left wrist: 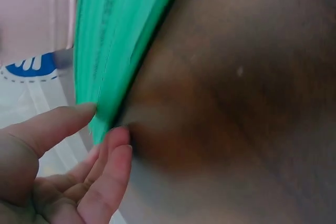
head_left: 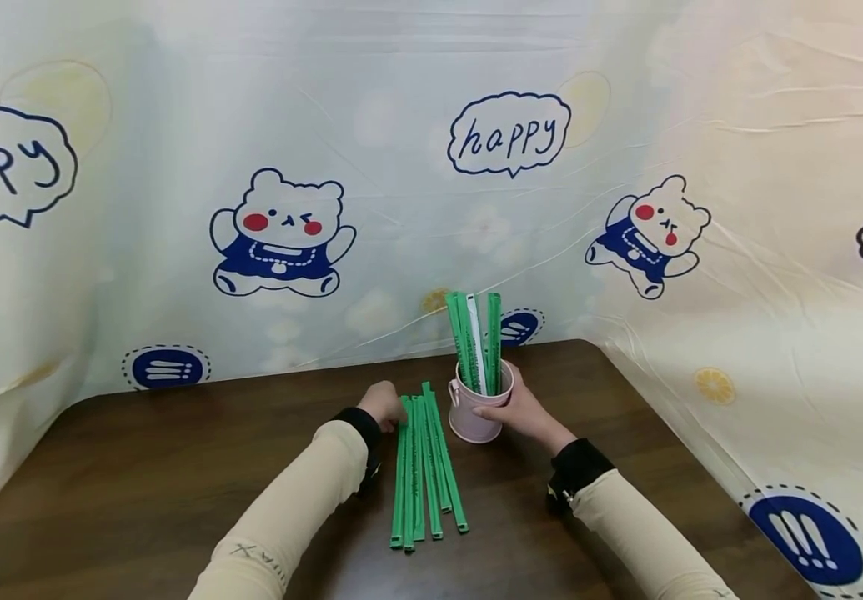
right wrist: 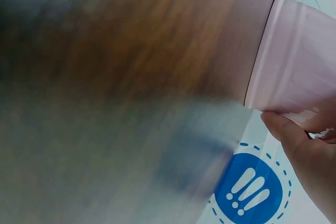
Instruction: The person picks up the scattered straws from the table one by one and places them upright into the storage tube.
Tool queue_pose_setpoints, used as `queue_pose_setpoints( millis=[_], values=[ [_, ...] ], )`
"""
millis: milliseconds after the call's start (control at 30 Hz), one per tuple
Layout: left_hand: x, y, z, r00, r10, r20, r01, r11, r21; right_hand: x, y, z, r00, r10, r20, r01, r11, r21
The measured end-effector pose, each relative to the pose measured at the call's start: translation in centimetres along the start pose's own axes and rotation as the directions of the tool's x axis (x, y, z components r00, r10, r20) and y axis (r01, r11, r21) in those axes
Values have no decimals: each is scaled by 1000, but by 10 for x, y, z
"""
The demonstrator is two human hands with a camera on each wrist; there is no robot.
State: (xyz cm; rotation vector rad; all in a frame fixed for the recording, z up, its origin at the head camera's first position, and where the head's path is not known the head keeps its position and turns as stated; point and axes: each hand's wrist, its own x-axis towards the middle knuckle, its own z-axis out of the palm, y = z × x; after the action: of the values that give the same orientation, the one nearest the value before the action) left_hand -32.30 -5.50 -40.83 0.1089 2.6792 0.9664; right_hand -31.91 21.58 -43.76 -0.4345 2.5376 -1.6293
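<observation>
Several long green wrapped sticks (head_left: 419, 467) with printed sides lie in a loose fan on the table. At their far end, my left hand (head_left: 382, 406) pinches the edge of the outermost one. The left wrist view shows the thumb on the green wrapper (left wrist: 118, 40) and the fingertips at its edge. My right hand (head_left: 521, 410) grips a small pink bucket (head_left: 474, 421) from its right side, thumb (right wrist: 283, 127) along the wall. Upright in the bucket stand more green sticks (head_left: 494, 342) and one strip with a white face (head_left: 474, 342).
The dark wooden table (head_left: 236, 467) has rounded far corners. Behind it hangs a pale curtain (head_left: 401, 208) printed with bears and lettering, close to the far edge and bucket. The bucket has a small side lug (head_left: 453, 392) facing the sticks.
</observation>
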Motion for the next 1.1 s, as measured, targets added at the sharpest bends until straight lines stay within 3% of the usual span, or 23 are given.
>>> queue_pose_setpoints(
  millis=[167, 300, 433, 633, 900, 1100],
  values=[
    [18, -5, 12, 999, -46, -5, 46, 998, -37, 1, -1, -1, 1000, 3, 1, -3, 1000, 5],
    [33, -14, 18, 999, -47, -2, 47, 998, -51, 2, -1, -1, 1000, 3, -6, -3, 1000, 0],
    [26, -10, 16, 997, -81, -14, 79, 992, -97, 4, 1, -1, 1000, 13, -10, -13, 1000, -5],
    [10, -8, 7, 997, -79, -15, 76, 987, -143, 4, 3, -2, 1000, 24, -4, -24, 1000, 0],
    [11, -21, 4, 989, -143, -31, 135, 971, -198, 3, 3, -1, 1000, 20, 0, -20, 1000, 18],
    [8, -17, -7, 989, -146, -15, 137, 958, -252, 4, 4, -1, 1000, 19, 2, -19, 1000, 19]
  ],
)
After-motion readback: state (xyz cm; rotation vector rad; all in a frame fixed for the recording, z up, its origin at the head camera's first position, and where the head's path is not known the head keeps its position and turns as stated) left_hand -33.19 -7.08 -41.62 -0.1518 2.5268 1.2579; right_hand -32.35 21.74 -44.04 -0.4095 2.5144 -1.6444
